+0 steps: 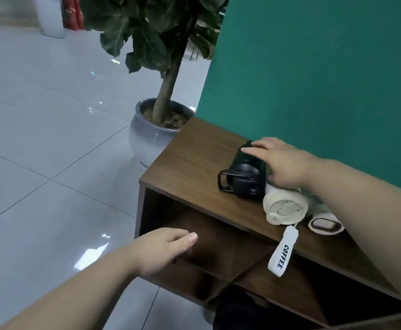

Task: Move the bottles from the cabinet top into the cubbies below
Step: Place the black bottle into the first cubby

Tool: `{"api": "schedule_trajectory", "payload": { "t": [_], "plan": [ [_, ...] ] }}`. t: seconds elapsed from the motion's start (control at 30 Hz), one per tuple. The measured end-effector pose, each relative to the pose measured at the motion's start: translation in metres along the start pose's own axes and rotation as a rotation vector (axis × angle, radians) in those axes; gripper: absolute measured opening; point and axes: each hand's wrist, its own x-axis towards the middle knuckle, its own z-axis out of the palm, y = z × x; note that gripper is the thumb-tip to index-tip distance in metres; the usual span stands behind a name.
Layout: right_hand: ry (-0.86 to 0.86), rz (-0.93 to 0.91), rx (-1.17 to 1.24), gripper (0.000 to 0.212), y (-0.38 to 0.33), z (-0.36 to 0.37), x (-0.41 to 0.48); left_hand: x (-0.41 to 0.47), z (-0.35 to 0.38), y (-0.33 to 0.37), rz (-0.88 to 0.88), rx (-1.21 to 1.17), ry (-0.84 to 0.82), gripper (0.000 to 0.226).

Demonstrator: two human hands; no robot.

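A dark green bottle point(246, 173) with a black lid and loop handle lies on its side on the wooden cabinet top point(194, 158). My right hand point(280, 163) is wrapped over its body. Beside it lies a cream bottle point(284, 207) whose white "COFFEE" strap point(281, 252) hangs over the front edge. A third white bottle point(324, 225) shows partly under my right forearm. My left hand point(166, 250) hovers with loosely curled fingers, holding nothing, in front of the upper left cubby point(209, 234).
A potted plant in a grey ceramic pot point(149, 139) stands on the tiled floor just left of the cabinet. A green wall point(314, 79) backs the cabinet. More cubbies point(302, 289) sit lower right.
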Motion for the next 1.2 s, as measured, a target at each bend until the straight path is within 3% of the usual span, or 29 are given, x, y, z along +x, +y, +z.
{"api": "schedule_trajectory", "payload": {
  "t": [0.1,0.2,0.47,0.6,0.67,0.73,0.8,0.87,0.97,1.2],
  "plan": [
    [-0.073,-0.1,-0.124,0.093,-0.004,0.001,0.019,0.004,-0.006,-0.009,-0.016,0.034,0.008,0.055],
    [-0.082,-0.163,-0.1,0.093,-0.015,-0.004,0.031,0.001,-0.012,-0.016,-0.027,0.003,0.047,0.062],
    [0.096,-0.341,-0.024,0.069,-0.086,-0.018,0.013,-0.009,-0.029,-0.018,-0.103,0.111,0.106,0.044],
    [0.253,-0.39,0.354,0.061,-0.139,-0.026,-0.029,-0.017,-0.039,-0.017,-0.156,0.122,0.172,0.036],
    [0.303,-0.387,0.617,0.07,-0.162,-0.02,-0.056,-0.023,-0.042,-0.013,-0.123,0.096,0.223,0.029],
    [0.319,-0.402,0.815,0.077,-0.18,-0.001,-0.078,-0.031,-0.043,-0.007,-0.117,0.042,0.248,0.038],
    [0.283,-0.364,0.966,0.076,-0.19,0.031,-0.09,-0.03,-0.046,-0.012,-0.124,0.033,0.18,0.013],
    [0.188,-0.251,1.071,0.073,-0.196,0.067,-0.093,-0.024,-0.047,-0.024,-0.173,0.103,0.096,0.027],
    [0.092,-0.017,1.167,0.069,-0.199,0.121,-0.084,-0.01,-0.039,-0.047,-0.292,0.222,0.038,0.008],
    [0.107,0.257,1.302,0.079,-0.198,0.202,-0.027,0.02,-0.009,-0.093,-0.351,0.355,-0.056,0.047]
  ]
}}
